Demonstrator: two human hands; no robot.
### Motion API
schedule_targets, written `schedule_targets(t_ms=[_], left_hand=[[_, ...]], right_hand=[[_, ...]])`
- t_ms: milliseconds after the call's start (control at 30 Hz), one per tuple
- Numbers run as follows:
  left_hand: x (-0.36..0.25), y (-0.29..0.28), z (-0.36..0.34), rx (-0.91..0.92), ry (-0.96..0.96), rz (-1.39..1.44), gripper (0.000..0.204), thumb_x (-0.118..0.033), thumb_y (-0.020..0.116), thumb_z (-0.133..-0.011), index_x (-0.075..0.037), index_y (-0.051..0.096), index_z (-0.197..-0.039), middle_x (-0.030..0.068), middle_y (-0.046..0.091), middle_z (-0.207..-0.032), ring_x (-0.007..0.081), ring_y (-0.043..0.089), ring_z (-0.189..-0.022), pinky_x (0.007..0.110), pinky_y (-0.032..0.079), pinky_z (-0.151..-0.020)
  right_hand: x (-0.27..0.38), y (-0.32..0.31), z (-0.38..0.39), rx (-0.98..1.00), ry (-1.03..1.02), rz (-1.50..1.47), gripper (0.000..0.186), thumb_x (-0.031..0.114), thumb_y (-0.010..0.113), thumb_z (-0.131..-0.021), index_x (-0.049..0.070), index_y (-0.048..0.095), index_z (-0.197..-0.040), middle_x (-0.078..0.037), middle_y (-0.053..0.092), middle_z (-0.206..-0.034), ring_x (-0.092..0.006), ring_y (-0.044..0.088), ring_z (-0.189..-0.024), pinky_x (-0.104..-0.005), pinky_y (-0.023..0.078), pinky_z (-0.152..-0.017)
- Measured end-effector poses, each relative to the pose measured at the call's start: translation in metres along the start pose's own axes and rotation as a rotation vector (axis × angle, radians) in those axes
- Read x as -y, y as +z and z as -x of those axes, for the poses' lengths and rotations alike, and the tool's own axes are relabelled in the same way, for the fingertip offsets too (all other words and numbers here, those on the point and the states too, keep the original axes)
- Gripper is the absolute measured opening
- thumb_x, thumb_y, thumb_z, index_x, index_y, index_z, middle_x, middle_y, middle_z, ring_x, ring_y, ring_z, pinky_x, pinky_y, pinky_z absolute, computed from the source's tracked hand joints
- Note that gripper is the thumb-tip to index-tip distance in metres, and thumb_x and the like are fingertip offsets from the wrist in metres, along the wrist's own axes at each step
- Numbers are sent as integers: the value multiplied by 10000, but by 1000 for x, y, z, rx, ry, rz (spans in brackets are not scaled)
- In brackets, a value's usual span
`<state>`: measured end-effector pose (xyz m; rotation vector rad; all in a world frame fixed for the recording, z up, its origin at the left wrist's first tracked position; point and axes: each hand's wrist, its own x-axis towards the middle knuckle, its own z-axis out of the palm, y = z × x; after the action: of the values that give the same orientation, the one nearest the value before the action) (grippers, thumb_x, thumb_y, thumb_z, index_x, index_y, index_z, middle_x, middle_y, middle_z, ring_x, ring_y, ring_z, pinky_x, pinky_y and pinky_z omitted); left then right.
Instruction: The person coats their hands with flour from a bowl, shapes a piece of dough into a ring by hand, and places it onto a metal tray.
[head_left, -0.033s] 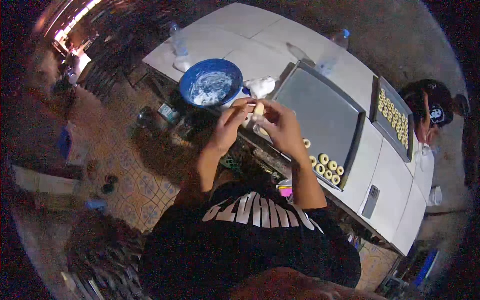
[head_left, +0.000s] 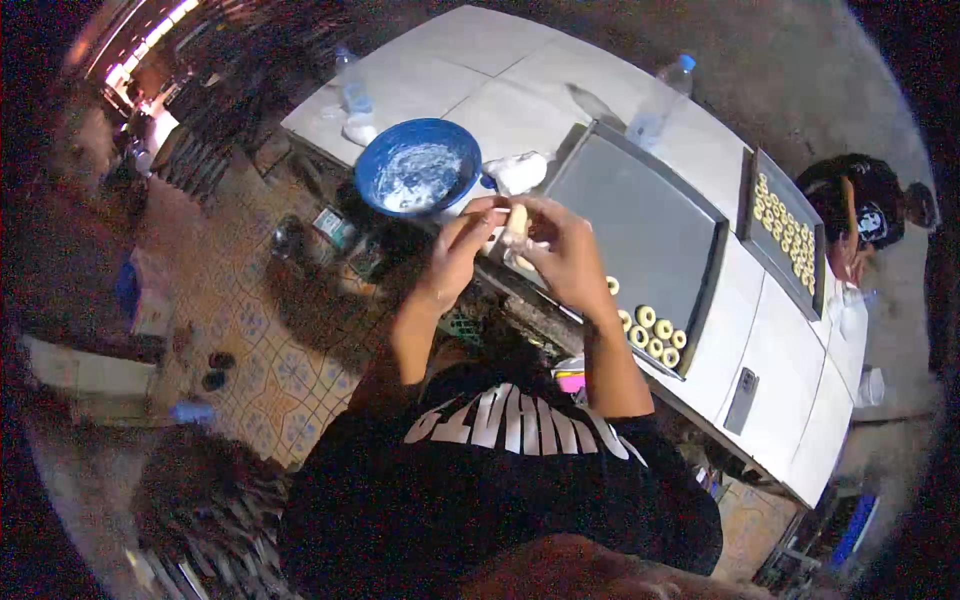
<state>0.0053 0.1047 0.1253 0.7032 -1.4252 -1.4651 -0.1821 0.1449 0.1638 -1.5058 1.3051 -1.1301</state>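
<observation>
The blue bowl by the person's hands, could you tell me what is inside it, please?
The blue bowl holds a white, powdery or pasty mass spread across its bottom. What lies beneath that layer is covered, and the near inner wall is hidden by the rim.

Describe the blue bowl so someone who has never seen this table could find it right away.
Start at the long white table and go to its near edge, left of the big grey baking tray. The blue bowl sits there, just beyond the person's left hand. It is the only round, bright blue thing, dusted white inside.

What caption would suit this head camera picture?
Both hands, left hand and right hand, shape a dough piece beside a blue bowl and a baking tray.
</observation>
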Motion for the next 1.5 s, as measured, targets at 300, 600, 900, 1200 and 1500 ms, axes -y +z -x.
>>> schedule_targets(t_ms=[300, 600, 900, 1200, 1500], left_hand=[[7, 36, -20, 181, -29, 135, 410, -331, 484, -1097, -18, 653, -1301, 68, 658, -1268, 159, 579, -1167, 333, 420, -1061], [34, 64, -42, 278, -169, 187, 406, -313, 481, -1097, 16, 676, -1232, 47, 668, -1207, 141, 547, -1224, 313, 387, -1081], [38, 87, -41, 304, -249, 259, 367, -302, 515, -1092, -9, 685, -1233, 70, 696, -1221, 149, 599, -1167, 315, 412, -1068], [49, 91, -40, 381, -300, 169, 409, -322, 517, -1082, -4, 646, -1305, 79, 660, -1292, 187, 574, -1242, 351, 402, -1095], [60, 91, -41, 401, -218, 184, 377, -291, 490, -1088, -23, 652, -1299, 39, 625, -1307, 147, 571, -1199, 312, 417, -1047]], right_hand=[[-9, -27, 17, -194, -145, 167, 483, 114, 803, -834, 31, 652, -1285, -173, 691, -1150, -279, 709, -969, -358, 558, -830], [-21, -60, 35, -228, -58, -124, 395, 108, 767, -906, 16, 671, -1278, -135, 687, -1207, -217, 666, -1075, -354, 560, -901], [-11, -70, 52, -351, -11, 2, 340, 143, 787, -874, 20, 709, -1181, -138, 722, -1096, -270, 689, -1068, -357, 556, -891], [-10, -76, 65, -277, -297, 503, 405, 69, 759, -895, 14, 655, -1282, -122, 704, -1116, -182, 688, -985, -318, 556, -805], [-29, -79, 67, -312, -128, -114, 395, 139, 735, -959, -28, 632, -1302, -104, 709, -1139, -188, 676, -1035, -319, 553, -886]])
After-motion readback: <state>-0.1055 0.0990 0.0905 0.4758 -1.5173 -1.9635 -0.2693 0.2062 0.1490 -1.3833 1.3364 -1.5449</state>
